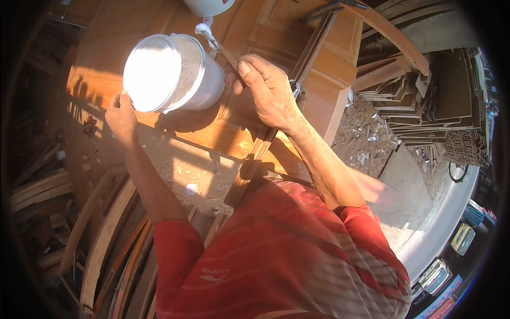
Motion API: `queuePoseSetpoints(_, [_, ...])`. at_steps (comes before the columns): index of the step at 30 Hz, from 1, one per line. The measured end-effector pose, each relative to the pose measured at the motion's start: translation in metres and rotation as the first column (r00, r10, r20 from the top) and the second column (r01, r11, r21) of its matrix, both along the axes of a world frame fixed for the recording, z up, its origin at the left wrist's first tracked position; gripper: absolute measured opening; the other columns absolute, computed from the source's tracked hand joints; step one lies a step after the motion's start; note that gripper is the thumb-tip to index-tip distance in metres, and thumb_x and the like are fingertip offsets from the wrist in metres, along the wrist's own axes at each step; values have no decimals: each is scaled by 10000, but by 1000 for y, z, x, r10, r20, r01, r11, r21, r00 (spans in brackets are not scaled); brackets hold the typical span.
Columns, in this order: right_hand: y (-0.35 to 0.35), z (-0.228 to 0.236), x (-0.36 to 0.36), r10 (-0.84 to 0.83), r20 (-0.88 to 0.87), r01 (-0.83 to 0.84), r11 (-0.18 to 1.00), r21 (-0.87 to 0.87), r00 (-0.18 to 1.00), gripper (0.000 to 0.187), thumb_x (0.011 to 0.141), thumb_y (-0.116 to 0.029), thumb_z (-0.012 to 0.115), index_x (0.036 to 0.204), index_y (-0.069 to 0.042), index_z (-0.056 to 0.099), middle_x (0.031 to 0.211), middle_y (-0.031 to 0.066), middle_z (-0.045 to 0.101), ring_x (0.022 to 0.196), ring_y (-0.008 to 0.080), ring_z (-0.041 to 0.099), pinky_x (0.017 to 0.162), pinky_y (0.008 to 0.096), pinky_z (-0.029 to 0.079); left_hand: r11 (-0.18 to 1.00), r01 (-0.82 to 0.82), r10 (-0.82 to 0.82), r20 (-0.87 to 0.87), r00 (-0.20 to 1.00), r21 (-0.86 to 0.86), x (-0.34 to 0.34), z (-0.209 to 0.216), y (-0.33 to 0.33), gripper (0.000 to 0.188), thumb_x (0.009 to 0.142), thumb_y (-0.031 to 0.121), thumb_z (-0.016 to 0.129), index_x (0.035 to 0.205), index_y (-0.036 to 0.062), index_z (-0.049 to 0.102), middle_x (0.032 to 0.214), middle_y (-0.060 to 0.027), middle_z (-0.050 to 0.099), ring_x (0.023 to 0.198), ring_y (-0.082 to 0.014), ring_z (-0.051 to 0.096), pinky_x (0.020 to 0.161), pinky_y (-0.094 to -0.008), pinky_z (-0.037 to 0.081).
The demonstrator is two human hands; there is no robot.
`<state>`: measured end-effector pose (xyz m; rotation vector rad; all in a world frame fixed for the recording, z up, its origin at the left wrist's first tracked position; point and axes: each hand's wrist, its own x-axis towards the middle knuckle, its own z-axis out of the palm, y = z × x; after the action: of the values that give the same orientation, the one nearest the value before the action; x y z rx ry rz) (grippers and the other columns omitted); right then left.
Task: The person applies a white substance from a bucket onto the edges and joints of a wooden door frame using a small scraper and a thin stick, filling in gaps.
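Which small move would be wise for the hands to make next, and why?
Perhaps the left hand should draw the lid further aside: it covers part of the mouth of the white bucket, while the right hand holds a stick-like tool whose white-coated end is outside it.

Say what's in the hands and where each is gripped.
Left hand: white lid, by its lower-left rim. Right hand: stick, by the end away from its white-coated tip.
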<state>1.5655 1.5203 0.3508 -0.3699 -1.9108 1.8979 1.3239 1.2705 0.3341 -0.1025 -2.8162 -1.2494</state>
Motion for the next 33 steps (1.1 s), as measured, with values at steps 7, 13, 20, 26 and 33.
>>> queuePoseSetpoints(7, [56, 50, 137, -288, -250, 223, 940, -258, 925, 332, 1116, -246, 477, 1241, 35, 600, 1045, 132, 653, 841, 158, 546, 797, 328, 450, 979, 64, -87, -112, 990, -193, 21, 23, 35, 427, 948, 310, 590, 1131, -43, 744, 926, -158, 749, 852, -258, 700, 843, -408, 528])
queuePoseSetpoints(13, [106, 24, 269, -375, -133, 342, 914, -216, 917, 367, 1093, -280, 537, 1246, 43, 616, 1027, 100, 657, 884, 161, 554, 809, 318, 449, 957, 31, -72, -133, 988, -287, 11, 10, 5, 422, 941, 303, 582, 1154, -21, 750, 1016, -195, 760, 951, -288, 718, 899, -405, 525])
queuePoseSetpoints(20, [134, -37, 372, -342, 49, 339, 884, -321, 939, 292, 1067, -229, 597, 1246, -6, 656, 1046, 64, 660, 887, 144, 553, 812, 298, 442, 883, 15, -53, -68, 996, -469, 7, 11, 20, 455, 950, 362, 568, 1128, -15, 752, 952, -127, 752, 876, -237, 705, 857, -384, 530])
queuePoseSetpoints(26, [151, -73, 423, -98, 191, 175, 878, -445, 977, 199, 1035, -152, 652, 1189, -34, 696, 1001, 32, 691, 899, 117, 611, 864, 292, 492, 991, -16, 10, -40, 999, -130, 109, 10, 31, 573, 1022, 459, 551, 1295, -35, 650, 895, -96, 684, 807, -184, 662, 798, -327, 535])
queuePoseSetpoints(33, [172, -135, 434, 304, 611, -145, 944, -296, 731, 199, 1023, -109, 657, 1178, 10, 694, 1042, 63, 721, 943, 151, 657, 862, 303, 532, 805, 441, -405, 175, 897, -398, 346, -18, 62, 599, 1046, 330, 636, 1504, -17, 466, 1375, -174, 637, 1265, -276, 611, 1071, -390, 470])
